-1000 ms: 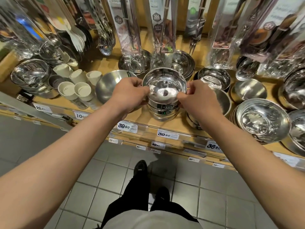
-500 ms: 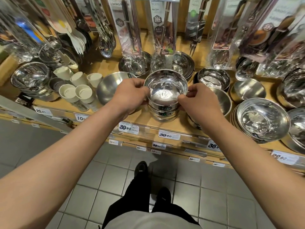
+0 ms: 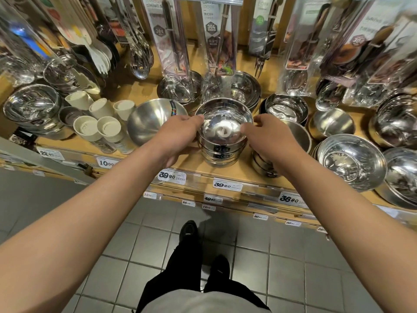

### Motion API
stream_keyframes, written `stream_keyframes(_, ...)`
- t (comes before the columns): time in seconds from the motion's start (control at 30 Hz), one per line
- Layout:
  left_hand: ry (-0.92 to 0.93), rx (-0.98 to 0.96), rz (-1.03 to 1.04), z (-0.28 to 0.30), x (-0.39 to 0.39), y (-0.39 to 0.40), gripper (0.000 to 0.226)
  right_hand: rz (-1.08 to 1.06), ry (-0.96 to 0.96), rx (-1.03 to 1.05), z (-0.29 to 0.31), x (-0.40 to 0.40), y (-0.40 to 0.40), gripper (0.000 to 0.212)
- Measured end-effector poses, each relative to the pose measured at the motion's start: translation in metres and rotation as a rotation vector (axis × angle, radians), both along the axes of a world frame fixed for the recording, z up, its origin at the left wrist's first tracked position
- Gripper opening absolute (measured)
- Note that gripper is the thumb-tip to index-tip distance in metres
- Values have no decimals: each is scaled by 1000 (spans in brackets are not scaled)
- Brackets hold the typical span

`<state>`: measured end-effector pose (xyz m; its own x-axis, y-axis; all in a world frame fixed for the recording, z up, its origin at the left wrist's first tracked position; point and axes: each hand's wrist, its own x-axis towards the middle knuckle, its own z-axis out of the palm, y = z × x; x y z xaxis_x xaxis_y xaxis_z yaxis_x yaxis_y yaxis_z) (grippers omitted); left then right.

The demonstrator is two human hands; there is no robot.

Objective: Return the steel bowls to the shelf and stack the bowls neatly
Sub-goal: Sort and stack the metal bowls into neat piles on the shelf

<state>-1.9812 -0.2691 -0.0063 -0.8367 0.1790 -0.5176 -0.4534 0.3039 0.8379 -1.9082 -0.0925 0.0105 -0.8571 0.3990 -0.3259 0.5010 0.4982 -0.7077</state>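
**Bowl stack on shelf, both hands at the rim**

Stack of steel bowls (image 3: pixel 222 141) stands on the wooden shelf (image 3: pixel 228 172), near the front edge, just behind the 39.90 price tags (image 3: pixel 172 176). Bowls are nested upright, openings facing up; stack axis is vertical, with no visible tilt. Top bowl's interior shows a bright reflection at its centre. Dark labels face outward toward the camera on the lower bowls' walls.

Left hand (image 3: pixel 174 137) sits at the left side of the stack. Fingers are curled, with fingertips at the top bowl's left rim; contact appears to be there, but a firm grip cannot be confirmed, since the back of the hand hides the thumb side.

Right hand (image 3: pixel 270 136) sits at the right side. Fingers are loosely curled and narrow, with tips near the top bowl's right rim; whether they touch the rim or stand just off it cannot be told.

Surroundings: a large matte steel bowl (image 3: pixel 151 122) lies tilted just left of the stack, behind the left hand. White cups (image 3: pixel 99 125) are clustered farther left. A second stack of wider bowls (image 3: pixel 348 162) stands to the right, well apart. Packaged cutlery (image 3: pixel 220 37) hangs above the shelf. Grey tiled floor (image 3: pixel 293 256) below; the person's dark shoes (image 3: pixel 188 231) are visible.
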Motion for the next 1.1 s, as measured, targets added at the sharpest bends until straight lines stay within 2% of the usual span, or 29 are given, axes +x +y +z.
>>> stream_keyframes(0.13,11,-10,13,2,3,5,24,71,-40,-3,0,-10,-2,23)
stream_keyframes(0.37,5,47,126,5,9,8,19,62,-9,-128,8,-24,8,36)
stream_keyframes(0.47,-5,99,195,1,17,12,13,112,-19,-140,9,-33,11,21)
stream_keyframes(0.5,-14,106,205,-1,20,14,13,126,-28,-134,9,-35,12,26)
stream_keyframes(0.6,-15,86,229,-10,28,16,21,126,-70,-154,3,-38,16,64)
stream_keyframes(0.63,-6,77,238,-12,29,16,25,125,-69,-171,0,-38,17,68)
stream_keyframes(0.73,15,6,198,-13,27,14,30,128,-79,-185,-6,-39,16,70)
stream_keyframes(0.83,-49,70,168,-7,22,13,25,158,-102,-163,-4,-39,11,72)
stream_keyframes(0.93,-66,57,113,-4,12,11,22,157,-114,-179,-6,-37,3,62)
stream_keyframes(1.0,-71,16,68,-2,3,9,25,121,-125,-202,-9,-34,-2,57)
stream_keyframes(1.1,-58,-44,31,-1,-5,8,26,-6,-144,-238,-10,-27,-9,64)
